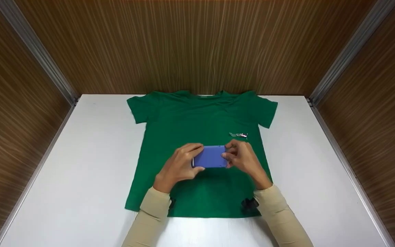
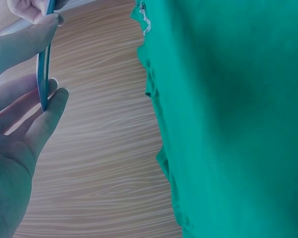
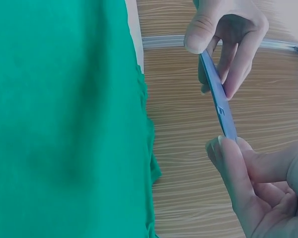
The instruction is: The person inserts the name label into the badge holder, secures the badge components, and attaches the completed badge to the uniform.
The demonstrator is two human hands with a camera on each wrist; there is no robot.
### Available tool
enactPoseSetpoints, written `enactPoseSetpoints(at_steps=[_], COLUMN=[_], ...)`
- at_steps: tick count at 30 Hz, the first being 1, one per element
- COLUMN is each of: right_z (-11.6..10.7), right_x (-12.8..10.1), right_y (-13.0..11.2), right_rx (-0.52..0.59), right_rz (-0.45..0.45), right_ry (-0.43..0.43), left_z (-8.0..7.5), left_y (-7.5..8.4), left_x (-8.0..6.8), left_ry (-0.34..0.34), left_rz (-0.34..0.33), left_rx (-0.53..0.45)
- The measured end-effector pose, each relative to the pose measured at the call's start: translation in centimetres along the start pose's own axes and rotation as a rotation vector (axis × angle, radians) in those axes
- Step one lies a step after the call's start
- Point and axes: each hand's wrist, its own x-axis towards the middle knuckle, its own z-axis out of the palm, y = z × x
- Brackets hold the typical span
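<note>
Where both hands (image 1: 211, 161) pinch it, blue card (image 1: 210, 156) over green T-shirt (image 1: 183, 120).

The green T-shirt (image 1: 201, 116) is soft cloth, matt, with a few small wrinkles near the collar. A little shiny silver patch (image 1: 238, 134) sits on its chest. The worktop (image 1: 81, 164) is white, smooth and a bit glossy near the front edge. The walls (image 1: 197, 44) look like brown wood with streaky grain and a light shine, and the corner strips (image 1: 36, 51) look like dull grey metal. The thin blue card (image 1: 210, 156) looks like smooth, matt plastic. The sleeves (image 1: 151, 212) are beige stretchy cloth.
</note>
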Motion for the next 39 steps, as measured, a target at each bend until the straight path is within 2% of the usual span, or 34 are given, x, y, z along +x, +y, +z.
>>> enactPoseSetpoints(at_steps=[10,25,39], right_z=[0.13,0.15,0.03], right_x=[0.04,-0.05,0.09], right_y=[-0.12,-0.04,-0.13], right_rx=[0.008,0.039,0.071], right_rz=[0.018,0.021,0.105], right_ry=[0.022,-0.005,-0.003], left_z=[0.17,0.04,0.0], left_y=[0.16,0.2,0.24], left_x=[-0.01,0.01,0.03], left_ry=[0.006,0.01,-0.002], left_rz=[0.011,0.017,0.022], left_rx=[0.018,0.04,0.046])
